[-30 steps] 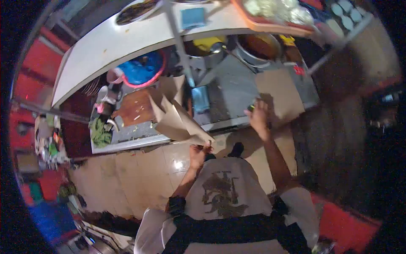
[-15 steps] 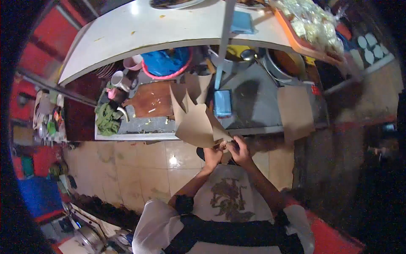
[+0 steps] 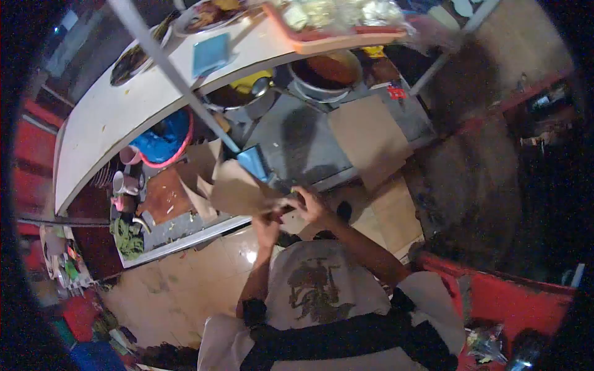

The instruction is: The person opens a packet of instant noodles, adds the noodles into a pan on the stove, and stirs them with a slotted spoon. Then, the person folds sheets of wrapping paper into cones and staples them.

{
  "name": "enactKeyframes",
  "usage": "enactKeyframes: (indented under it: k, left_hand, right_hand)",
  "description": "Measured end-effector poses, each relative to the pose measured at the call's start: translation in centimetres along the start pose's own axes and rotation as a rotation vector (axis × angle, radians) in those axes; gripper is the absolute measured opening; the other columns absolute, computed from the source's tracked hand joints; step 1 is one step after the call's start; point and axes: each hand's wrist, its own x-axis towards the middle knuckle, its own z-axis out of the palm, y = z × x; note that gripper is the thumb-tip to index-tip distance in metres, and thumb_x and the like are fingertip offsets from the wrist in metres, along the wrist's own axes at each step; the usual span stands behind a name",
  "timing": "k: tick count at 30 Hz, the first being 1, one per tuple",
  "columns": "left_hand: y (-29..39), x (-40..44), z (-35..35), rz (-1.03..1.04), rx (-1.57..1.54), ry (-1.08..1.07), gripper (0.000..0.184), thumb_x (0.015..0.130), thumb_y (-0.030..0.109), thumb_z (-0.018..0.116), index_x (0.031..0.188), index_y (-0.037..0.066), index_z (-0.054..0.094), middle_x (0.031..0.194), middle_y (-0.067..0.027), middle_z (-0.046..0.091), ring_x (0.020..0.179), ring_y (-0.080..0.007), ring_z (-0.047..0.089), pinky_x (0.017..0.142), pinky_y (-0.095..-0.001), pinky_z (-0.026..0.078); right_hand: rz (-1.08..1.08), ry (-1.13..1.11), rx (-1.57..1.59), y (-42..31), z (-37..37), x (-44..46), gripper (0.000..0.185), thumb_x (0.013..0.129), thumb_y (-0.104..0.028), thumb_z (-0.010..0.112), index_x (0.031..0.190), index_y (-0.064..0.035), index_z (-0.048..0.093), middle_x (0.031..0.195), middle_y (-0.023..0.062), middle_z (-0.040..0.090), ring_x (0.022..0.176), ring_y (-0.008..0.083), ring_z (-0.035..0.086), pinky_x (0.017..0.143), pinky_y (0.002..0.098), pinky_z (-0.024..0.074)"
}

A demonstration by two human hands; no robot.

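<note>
My R hand (image 3: 314,209), out over the bench (image 3: 331,151) a sec ago, is now right beside my L hand (image 3: 267,230), so prob. both work the brown paper (image 3: 238,185). L pinches its near corner; it juts past bench edge, nr blue packet (image 3: 252,164). R's grip: blurred, can't tell.

Grey counter (image 3: 318,157) just past the fingers (image 3: 303,193) has a brown sheet (image 3: 368,133) off to their right, a pot (image 3: 318,94) beyond them, and a reddish-brown board (image 3: 164,198) to their left. White shelf (image 3: 93,142) farther out's got an orange tray (image 3: 346,43).
</note>
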Motion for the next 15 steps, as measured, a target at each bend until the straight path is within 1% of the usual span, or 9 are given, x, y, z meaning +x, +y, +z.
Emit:
enactKeyframes:
  k: [2, 6, 7, 8, 9, 11, 12, 13, 15]
  left_hand:
    - [2.1, 1.7, -0.9, -0.069, 0.107, 0.051, 0.021, 0.079, 0.01, 0.064, 0.091, -0.003, 0.054, 0.082, -0.0147, 0.058, 0.059, -0.0137, 0.055, 0.045, -0.0246, 0.045]
    - [0.2, 4.3, -4.2, 0.041, 0.348, 0.151, 0.055, 0.076, 0.019, 0.069, 0.116, -0.003, 0.038, 0.098, -0.0147, 0.054, 0.081, -0.0172, 0.055, 0.063, -0.0272, 0.048]
    - [1.1, 3.9, -3.8, -0.036, 0.294, 0.16, 0.062, 0.076, 0.021, 0.069, 0.12, -0.003, 0.033, 0.101, -0.0151, 0.052, 0.086, -0.0186, 0.055, 0.067, -0.0286, 0.047]
    - [-5.8, 5.2, -7.8, 0.064, 0.345, 0.292, 0.067, 0.075, 0.021, 0.07, 0.123, -0.002, 0.029, 0.092, -0.0138, 0.054, 0.082, -0.0203, 0.056, 0.069, -0.0304, 0.047]
    - [-3.2, 4.3, -4.8, 0.069, 0.351, 0.293, 0.067, 0.075, 0.021, 0.07, 0.123, -0.002, 0.029, 0.092, -0.0138, 0.054, 0.082, -0.0203, 0.056, 0.069, -0.0304, 0.047]
    - [1.2, 1.1, 0.6, 0.064, 0.498, 0.617, 0.065, 0.076, 0.022, 0.07, 0.123, -0.001, 0.03, 0.087, -0.012, 0.055, 0.079, -0.0195, 0.056, 0.066, -0.0287, 0.047]
    - [-1.9, 0.8, -0.5, 0.181, 0.683, 0.63, 0.062, 0.078, 0.021, 0.068, 0.123, 0.0, 0.031, 0.081, -0.0094, 0.055, 0.069, -0.0169, 0.055, 0.061, -0.0269, 0.045]
    - [0.0, -0.6, 2.5, 0.014, 0.445, 0.588, 0.057, 0.08, 0.019, 0.065, 0.122, -0.001, 0.033, 0.078, -0.0078, 0.054, 0.064, -0.014, 0.052, 0.058, -0.0242, 0.042]
    - [-1.3, -1.7, 6.8, 0.122, 0.32, 0.583, 0.047, 0.081, 0.017, 0.063, 0.118, -0.001, 0.039, 0.075, -0.0063, 0.055, 0.059, -0.0121, 0.05, 0.055, -0.0226, 0.042]
  right_hand:
    - [-0.302, 0.312, -0.62, 5.9, -1.4, 2.9, 0.041, 0.075, -0.022, 0.063, 0.108, -0.0016, 0.052, 0.109, 0.0158, 0.052, 0.094, 0.035, 0.05, 0.079, 0.0417, 0.0414]
    - [-0.328, 0.164, -0.809, 5.5, -7.2, 4.4, 0.049, 0.075, -0.026, 0.063, 0.115, -0.0014, 0.049, 0.115, 0.0157, 0.047, 0.105, 0.0327, 0.044, 0.087, 0.0403, 0.0364]
    - [-0.327, 0.17, -0.8, 5.9, -8.4, 3.9, 0.049, 0.075, -0.026, 0.063, 0.115, -0.0014, 0.049, 0.115, 0.0157, 0.047, 0.105, 0.0327, 0.044, 0.087, 0.0403, 0.0364]
    - [-0.4, 0.155, -0.687, 5.6, -9.7, 3.4, 0.05, 0.075, -0.025, 0.063, 0.116, -0.0009, 0.048, 0.115, 0.0157, 0.047, 0.105, 0.0331, 0.044, 0.087, 0.0402, 0.0362]
    - [-0.472, 0.137, -0.573, 5.5, -11.0, 2.9, 0.051, 0.075, -0.023, 0.064, 0.117, -0.0005, 0.047, 0.116, 0.0156, 0.047, 0.105, 0.0335, 0.043, 0.088, 0.0401, 0.036]
    - [-0.45, 0.092, -0.541, 7.0, -14.7, 0.9, 0.051, 0.077, -0.018, 0.06, 0.122, -0.0021, 0.043, 0.123, 0.0164, 0.041, 0.112, 0.0348, 0.038, 0.094, 0.0428, 0.03]
    - [-0.43, 0.073, -0.517, 8.9, -16.9, -0.1, 0.05, 0.077, -0.015, 0.057, 0.123, -0.0024, 0.042, 0.125, 0.0161, 0.04, 0.114, 0.0347, 0.037, 0.096, 0.0423, 0.0291]
    - [-0.412, 0.051, -0.495, 10.4, -19.1, -1.1, 0.05, 0.078, -0.012, 0.055, 0.125, -0.0027, 0.041, 0.126, 0.0158, 0.04, 0.116, 0.0347, 0.036, 0.097, 0.0417, 0.0281]
    - [-0.417, 0.052, -0.688, 11.7, -23.4, -2.8, 0.045, 0.075, -0.001, 0.054, 0.119, -0.0036, 0.046, 0.13, 0.0126, 0.035, 0.122, 0.0259, 0.035, 0.096, 0.0367, 0.0341]
